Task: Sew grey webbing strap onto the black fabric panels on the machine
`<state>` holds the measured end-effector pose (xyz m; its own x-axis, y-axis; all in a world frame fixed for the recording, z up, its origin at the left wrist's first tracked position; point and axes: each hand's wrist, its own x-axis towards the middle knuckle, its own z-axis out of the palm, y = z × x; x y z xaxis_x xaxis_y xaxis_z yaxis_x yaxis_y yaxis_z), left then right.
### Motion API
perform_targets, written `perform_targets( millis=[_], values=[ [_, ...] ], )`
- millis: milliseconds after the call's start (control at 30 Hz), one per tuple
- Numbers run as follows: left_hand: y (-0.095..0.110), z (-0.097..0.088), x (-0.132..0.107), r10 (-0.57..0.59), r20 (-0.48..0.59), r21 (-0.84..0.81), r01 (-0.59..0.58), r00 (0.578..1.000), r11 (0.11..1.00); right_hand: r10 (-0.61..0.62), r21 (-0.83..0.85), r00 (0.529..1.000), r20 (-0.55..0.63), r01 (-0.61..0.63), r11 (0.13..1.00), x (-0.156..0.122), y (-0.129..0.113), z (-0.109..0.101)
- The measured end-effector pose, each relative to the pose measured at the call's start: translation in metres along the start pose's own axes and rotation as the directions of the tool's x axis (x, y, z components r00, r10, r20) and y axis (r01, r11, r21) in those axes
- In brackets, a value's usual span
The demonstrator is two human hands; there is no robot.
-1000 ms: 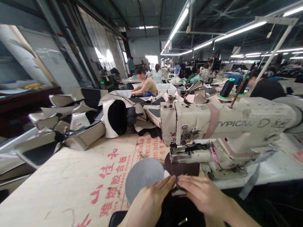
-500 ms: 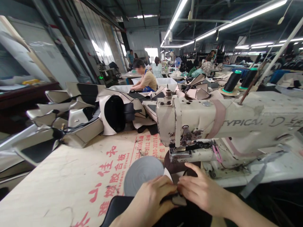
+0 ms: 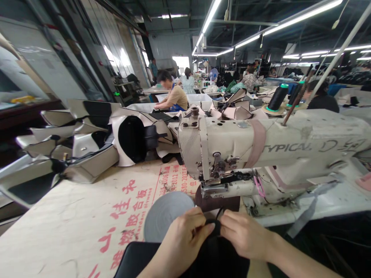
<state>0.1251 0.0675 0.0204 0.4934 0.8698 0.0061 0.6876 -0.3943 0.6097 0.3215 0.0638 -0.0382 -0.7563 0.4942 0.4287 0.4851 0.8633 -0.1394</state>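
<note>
Low in the head view, my left hand (image 3: 187, 235) pinches the edge of a black sewn piece (image 3: 218, 256), thumb on top. Close beside it, my right hand (image 3: 242, 233) has its fingers closed on the same black edge. The piece hangs down between my wrists, and its lower part is cut off by the frame. Just beyond my hands is the sewing machine (image 3: 223, 143), its needle area and narrow arm (image 3: 216, 190) above a dark brown round piece (image 3: 199, 199). A grey roll of tape (image 3: 168, 216) lies flat to the left of my hands.
Plywood with red printing (image 3: 116, 208) forms the tabletop. Beige and black sewn pieces (image 3: 92, 162) are heaped at the left and back. Black thread spools (image 3: 278, 97) stand behind the machine. A grey strip (image 3: 313, 208) hangs at the right edge. A co-worker (image 3: 175, 96) sits beyond.
Both hands have shifted their hold along the black piece, and its edge now stands up between them. My right index finger, stretched out before, is now curled in. The whole view has swung slightly.
</note>
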Motion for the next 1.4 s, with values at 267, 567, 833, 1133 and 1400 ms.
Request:
perform_targets(
  millis=[267,567,833,1133,1400],
  values=[
    [-0.021,0.008,0.009,-0.233,0.086,-0.214,0.246,0.969,0.945,0.154,0.082,0.988,-0.002,-0.153,0.985,0.004,-0.003,0.006],
    [-0.033,0.021,0.011,-0.256,-0.045,-0.323,0.228,0.966,0.918,0.181,0.11,0.983,-0.036,-0.176,0.978,0.011,-0.007,-0.004],
    [-0.038,0.022,0.016,-0.243,0.024,-0.367,0.235,0.97,0.9,0.081,0.065,0.997,0.01,-0.081,0.995,0.017,-0.002,0.0],
    [-0.022,0.003,-0.014,0.173,-0.02,0.176,-0.167,0.985,0.97,0.17,0.222,0.984,-0.043,-0.157,0.962,0.02,0.005,0.0],
    [-0.024,0.009,-0.008,0.211,0.064,0.425,-0.218,0.975,0.879,0.289,0.287,0.957,-0.018,-0.272,0.919,0.025,0.007,0.0]
  ],
)
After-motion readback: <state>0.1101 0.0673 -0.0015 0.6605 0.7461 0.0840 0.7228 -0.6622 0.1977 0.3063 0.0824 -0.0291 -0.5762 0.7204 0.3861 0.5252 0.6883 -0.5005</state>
